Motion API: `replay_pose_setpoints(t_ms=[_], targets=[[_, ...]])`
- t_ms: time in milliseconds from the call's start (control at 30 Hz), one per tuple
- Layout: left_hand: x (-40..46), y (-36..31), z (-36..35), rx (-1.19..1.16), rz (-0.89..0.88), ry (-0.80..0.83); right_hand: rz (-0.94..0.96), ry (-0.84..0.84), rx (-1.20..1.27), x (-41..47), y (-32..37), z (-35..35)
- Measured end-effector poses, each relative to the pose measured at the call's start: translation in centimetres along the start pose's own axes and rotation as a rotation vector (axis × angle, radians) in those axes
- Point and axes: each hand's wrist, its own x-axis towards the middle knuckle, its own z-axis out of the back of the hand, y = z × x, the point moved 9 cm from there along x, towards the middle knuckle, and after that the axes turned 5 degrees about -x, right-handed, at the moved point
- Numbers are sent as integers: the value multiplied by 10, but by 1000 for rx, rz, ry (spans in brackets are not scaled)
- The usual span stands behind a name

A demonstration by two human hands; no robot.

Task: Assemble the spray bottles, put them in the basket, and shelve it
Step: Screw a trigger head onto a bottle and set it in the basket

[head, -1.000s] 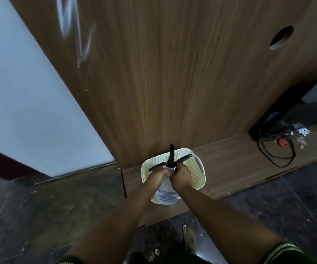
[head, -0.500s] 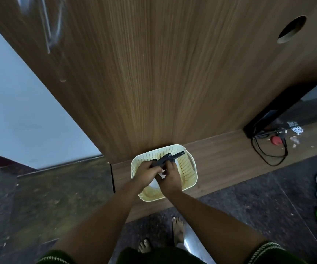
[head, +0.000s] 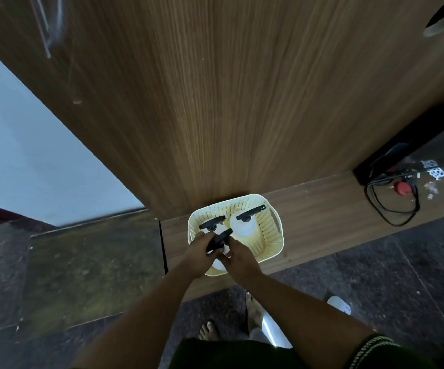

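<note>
Basket [head: 273,227] sits on the low wooden ledge [head: 322,209], against the tall wood panel [head: 215,102] — two white spray bottles already stand in its far half. Both hands grip a third bottle [head: 218,263] at the basket's near-left corner — left hand [head: 200,249] wrapped round its black trigger head [head: 218,239], right hand [head: 238,258] closed on its neck.

A second ago both hands held the spray bottle [head: 219,258] upright above the basket [head: 274,237], trigger head high. Now the left hand [head: 199,249] and right hand [head: 238,258] have lowered it down inside, at the near end, beside two other bottles [head: 243,227] that have come into sight.
</note>
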Motion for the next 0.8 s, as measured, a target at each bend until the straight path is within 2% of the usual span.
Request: replay_pose_setpoints(t_ms=[233,533,800], targets=[[12,15,-26,40,17,28,-129,97,4,2,-28,-28],[22,39,-34,-19,71,20,-151,173,27,14,-42,-37],[27,55,-45,39,77,51,-235,326,37,20,-55,-48]])
